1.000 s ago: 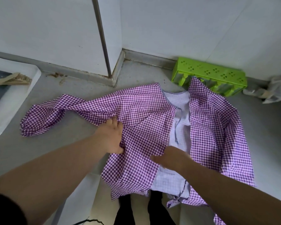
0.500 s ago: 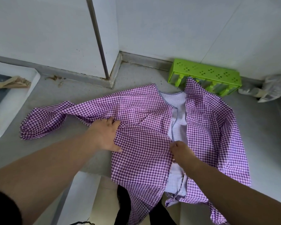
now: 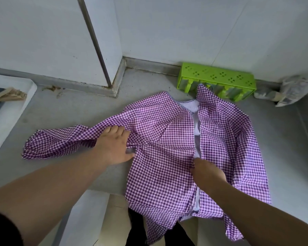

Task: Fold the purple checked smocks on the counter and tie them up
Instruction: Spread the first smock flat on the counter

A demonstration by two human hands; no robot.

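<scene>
From here I cannot see the lower hem of the purple-and-white checked cotton smock [image 3: 164, 144], because it hangs over the front edge of the grey counter [image 3: 75, 119] and is partly cut by the bottom of the view; the rest of the smock lies spread on the counter, with one sleeve stretched to the left and the pale inner lining showing in a narrow strip down the middle. My left hand [image 3: 112, 148] rests on the cloth where this sleeve meets the body; the fingers bend over a fold of fabric, but I cannot tell if they really grip it or only press it. My right hand [image 3: 207, 172] is at the middle opening of the smock, with the fingertips turned down into the cloth and hidden, so its grasp is also not clear to me. Behind the collar, a bright green plastic rack [image 3: 217, 80] with small cut-out holes stands against the white wall. At the right, a crumpled clear plastic bag [image 3: 292, 89] is hard to make out. At the left edge, a white tray [image 3: 12, 112] is cut off and holds something beige.
</scene>
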